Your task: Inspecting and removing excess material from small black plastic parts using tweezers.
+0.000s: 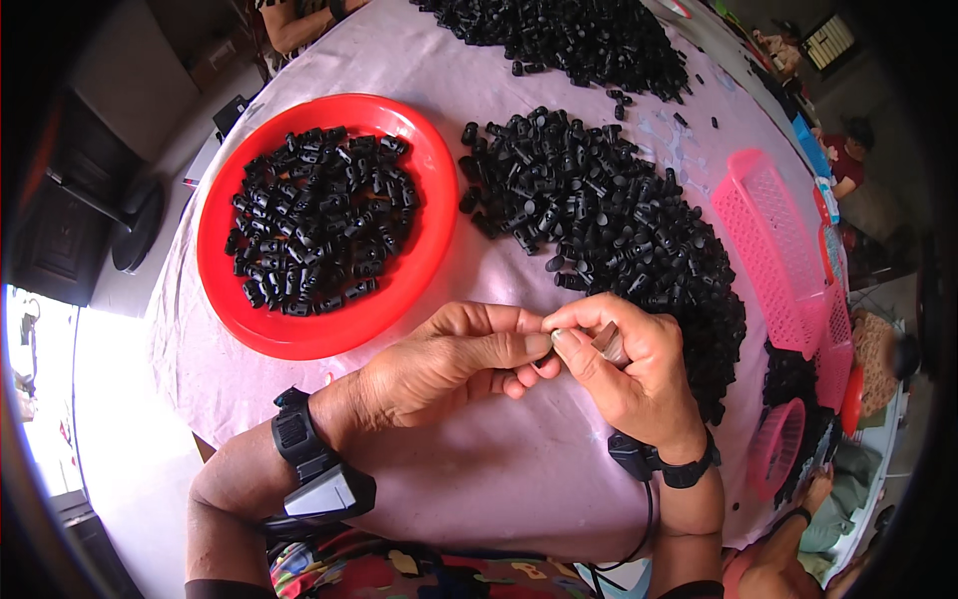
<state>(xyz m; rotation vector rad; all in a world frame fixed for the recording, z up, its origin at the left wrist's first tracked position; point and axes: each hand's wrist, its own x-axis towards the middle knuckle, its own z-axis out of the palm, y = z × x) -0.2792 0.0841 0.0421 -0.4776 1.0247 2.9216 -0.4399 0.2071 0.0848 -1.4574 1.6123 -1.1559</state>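
Over the pink cloth, my left hand [444, 361] and my right hand [639, 374] meet, thumbs and fingertips touching. Both are closed in a pinch. What lies between the fingertips is mostly hidden; only a small dark bit shows below the left thumb. A flat greyish-brown piece [608, 342] pokes out between the thumb and fingers of my right hand, its kind unclear. Just beyond my hands spreads a big heap of small black plastic cylindrical parts [619, 220]. To the left, a round red basin [222, 270] holds many similar black parts.
A second heap of black parts [569, 40] lies farther back. Pink perforated baskets [768, 240] line the right side, with a round pink basket [776, 449] nearer. Another person's arm [788, 534] shows at lower right, another arm [294, 28] at the far left edge.
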